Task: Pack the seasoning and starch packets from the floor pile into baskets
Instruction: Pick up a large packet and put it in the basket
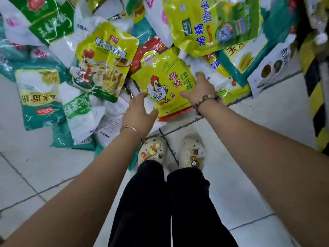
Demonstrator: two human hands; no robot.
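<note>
- Head view, pile of packets [106, 50]: spread over the white tiled floor [44, 166] from 9 o'clock round to 2 o'clock of the frame.
- Yellow chicken packet [165, 81]: face up at the pile's near edge, at 12 o'clock from the clogs [153, 152] (a rooster is printed on the front).
- Left hand [138, 113]: fingers spread and released, grasping nothing, at the packet's 7 o'clock corner; contact cannot be told.
- Right hand [199, 90]: fingers straight, unclenched, over the packet's 3 o'clock edge, thumb lying across its face.
- Teal starch packets [41, 98]: at 9 o'clock from the left hand, overlapping one another.
- Striped post [316, 97]: yellow and black, at 3 o'clock of the frame.
</note>
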